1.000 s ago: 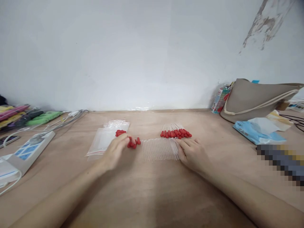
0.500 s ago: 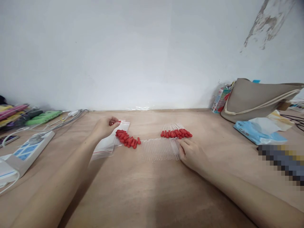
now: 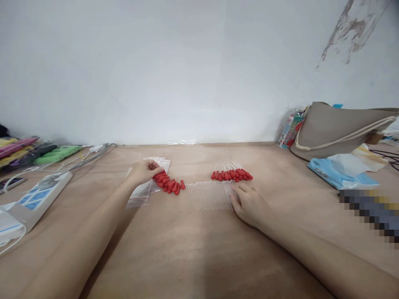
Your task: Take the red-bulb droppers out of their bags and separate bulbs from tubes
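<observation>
A pile of loose red rubber caps (image 3: 170, 184) lies on the wooden table (image 3: 187, 249). My left hand (image 3: 144, 171) rests at the pile's left end, on a stack of clear zip bags (image 3: 141, 189), fingers curled round something I cannot make out. A row of clear glass tubes (image 3: 208, 195) lies to the right of the caps. My right hand (image 3: 249, 203) lies at the row's right end with its fingers resting on the tubes. Behind the row sits a bunch of tubes fitted with red caps (image 3: 232, 174).
A white power strip (image 3: 34, 199) with cables and coloured items (image 3: 46, 154) lie at the left. At the right stand a grey bag (image 3: 339, 128), a blue tissue pack (image 3: 339, 174) and a small bottle (image 3: 288, 131). A white wall rises behind the table.
My left hand left the near end of the red caps, reached back to the zip bags, then came down at the far end of the caps. My right hand stayed at the tubes.
</observation>
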A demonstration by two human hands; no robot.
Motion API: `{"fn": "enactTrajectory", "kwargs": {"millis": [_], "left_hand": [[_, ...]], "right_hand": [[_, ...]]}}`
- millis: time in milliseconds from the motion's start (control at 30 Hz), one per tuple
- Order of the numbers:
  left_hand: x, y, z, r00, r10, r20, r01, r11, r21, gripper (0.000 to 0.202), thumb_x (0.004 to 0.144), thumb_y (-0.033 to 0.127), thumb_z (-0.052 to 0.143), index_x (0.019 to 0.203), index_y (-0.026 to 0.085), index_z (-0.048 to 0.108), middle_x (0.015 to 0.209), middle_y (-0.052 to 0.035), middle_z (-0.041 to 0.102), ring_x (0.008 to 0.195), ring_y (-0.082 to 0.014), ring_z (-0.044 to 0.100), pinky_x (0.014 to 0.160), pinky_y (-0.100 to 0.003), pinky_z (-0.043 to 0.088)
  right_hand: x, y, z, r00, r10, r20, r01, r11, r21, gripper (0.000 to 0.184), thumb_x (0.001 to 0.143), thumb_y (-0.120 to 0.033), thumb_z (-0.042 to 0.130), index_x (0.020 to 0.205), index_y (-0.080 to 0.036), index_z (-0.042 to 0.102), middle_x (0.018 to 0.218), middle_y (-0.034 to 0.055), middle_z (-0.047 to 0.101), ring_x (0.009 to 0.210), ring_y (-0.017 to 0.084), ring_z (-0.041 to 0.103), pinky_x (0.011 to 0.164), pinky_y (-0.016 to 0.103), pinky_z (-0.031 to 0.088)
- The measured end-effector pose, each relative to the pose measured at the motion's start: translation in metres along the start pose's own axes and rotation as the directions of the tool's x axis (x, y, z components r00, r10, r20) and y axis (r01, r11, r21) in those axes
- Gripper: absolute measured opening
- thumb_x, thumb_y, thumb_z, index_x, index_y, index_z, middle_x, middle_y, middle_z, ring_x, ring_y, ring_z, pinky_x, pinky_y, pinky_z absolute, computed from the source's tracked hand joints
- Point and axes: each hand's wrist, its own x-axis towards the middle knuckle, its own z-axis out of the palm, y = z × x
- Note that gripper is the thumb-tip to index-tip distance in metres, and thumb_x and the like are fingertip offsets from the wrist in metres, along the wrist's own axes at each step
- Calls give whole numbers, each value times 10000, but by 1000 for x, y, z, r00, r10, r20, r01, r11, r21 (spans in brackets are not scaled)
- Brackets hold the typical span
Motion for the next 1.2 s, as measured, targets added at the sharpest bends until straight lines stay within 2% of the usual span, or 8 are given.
{"fn": "enactTrajectory", "kwargs": {"millis": [267, 533, 600, 700, 833, 933, 1067, 1200], "left_hand": [[0, 10, -14, 981, -115, -159, 125, 991, 55, 458, 714, 593, 438, 704, 170, 614, 662, -23, 632, 637, -178, 569, 537, -241, 385], [-10, 39, -11, 969, -10, -248, 56, 983, 176, 313, 706, 488, 504, 711, 190, 600, 721, -14, 635, 659, -172, 561, 574, -250, 389], [-10, 56, -1, 981, 70, -181, -39, 985, 169, 280, 721, 446, 492, 730, 186, 599, 750, -20, 636, 681, -171, 560, 604, -255, 396], [-5, 85, 25, 986, 166, 34, -169, 976, 136, 226, 709, 380, 506, 757, 182, 605, 820, -33, 638, 746, -179, 563, 663, -263, 405], [6, 116, 67, 958, 142, 247, -169, 981, 93, 201, 631, 348, 593, 747, 187, 628, 757, -21, 648, 649, -154, 576, 568, -231, 409], [14, 128, 89, 912, 95, 398, -132, 989, 66, 270, 572, 349, 651, 780, 178, 636, 700, -11, 648, 548, -130, 561, 483, -213, 388], [23, 138, 100, 864, 52, 501, -97, 993, 64, 264, 549, 348, 667, 739, 166, 647, 652, -1, 636, 543, -127, 551, 476, -210, 378], [27, 142, 99, 853, 25, 521, -82, 993, 85, 205, 557, 323, 650, 664, 148, 646, 598, 4, 611, 556, -131, 546, 499, -214, 375]], "right_hand": [[0, -1, -1, 999, 25, -40, -27, 999, -40, 338, 884, -342, 341, 930, -153, 618, 848, 73, 619, 800, 172, 558, 690, 293, 319], [2, 1, -3, 998, 46, -44, -48, 998, -44, 347, 877, -366, 347, 933, -162, 623, 837, 74, 628, 793, 168, 559, 692, 290, 305], [3, 1, -3, 997, 57, -51, -59, 997, -46, 341, 875, -365, 355, 917, -167, 629, 825, 71, 632, 785, 167, 560, 688, 292, 292], [3, 1, -4, 995, 57, -87, -61, 997, -46, 341, 872, -366, 361, 898, -168, 637, 813, 68, 635, 763, 161, 559, 671, 291, 272], [2, 2, -5, 992, 55, -117, -60, 997, -37, 331, 870, -359, 368, 881, -175, 642, 803, 59, 637, 748, 149, 557, 660, 287, 258], [2, 3, -6, 990, 59, -125, -64, 997, -36, 320, 867, -354, 378, 872, -178, 645, 788, 56, 639, 738, 147, 558, 666, 287, 258], [2, 2, -5, 990, 68, -126, -73, 997, -30, 316, 865, -356, 381, 876, -183, 646, 791, 59, 644, 733, 154, 559, 675, 287, 259], [3, 1, -5, 987, 86, -139, -86, 996, 6, 306, 862, -356, 394, 882, -183, 645, 815, 61, 651, 738, 154, 559, 682, 289, 259]]}}
